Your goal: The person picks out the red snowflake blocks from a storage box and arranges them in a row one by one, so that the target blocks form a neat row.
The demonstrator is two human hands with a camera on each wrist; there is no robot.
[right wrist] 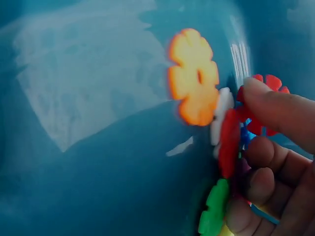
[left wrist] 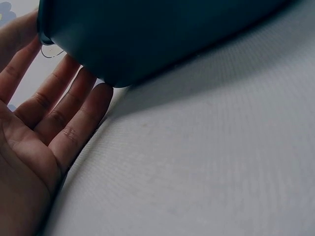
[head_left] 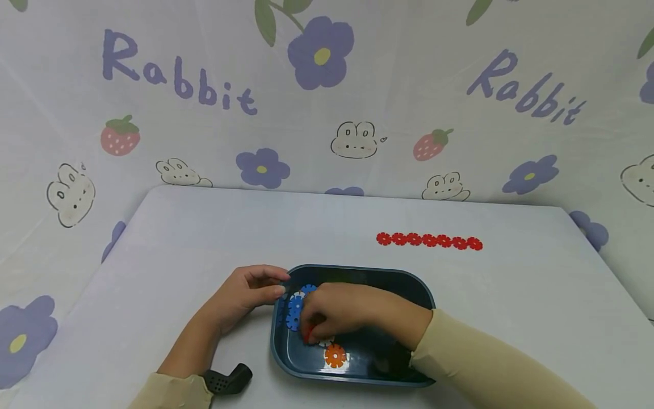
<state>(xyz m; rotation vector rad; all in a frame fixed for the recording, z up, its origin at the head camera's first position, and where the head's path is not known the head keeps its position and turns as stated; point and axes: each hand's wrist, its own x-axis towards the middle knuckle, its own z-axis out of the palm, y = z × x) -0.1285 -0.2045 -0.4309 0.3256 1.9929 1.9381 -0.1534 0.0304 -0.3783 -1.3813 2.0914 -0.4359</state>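
My right hand (head_left: 334, 311) reaches down inside a dark teal plastic tray (head_left: 352, 379). Its thumb and fingers pinch a red flower-shaped plastic disc (right wrist: 272, 84). Close to those fingers in the right wrist view are an orange disc (right wrist: 189, 78), another red disc (right wrist: 230, 142), a green disc (right wrist: 215, 209) and a white one. Blue discs (head_left: 294, 307) lie toward the tray's left end, partly hidden by the hand. At the tray's left side, my left hand (head_left: 245, 294) has its extended fingers (left wrist: 81, 110) against the outer wall, with the thumb near the rim.
Beyond the tray, to the right, a row of several red discs (head_left: 429, 240) lies on the white-covered table (head_left: 219, 227). A black device (head_left: 228, 379) sits at the left wrist. Behind the table hangs a cloth (head_left: 204, 136) printed with rabbits, flowers and strawberries.
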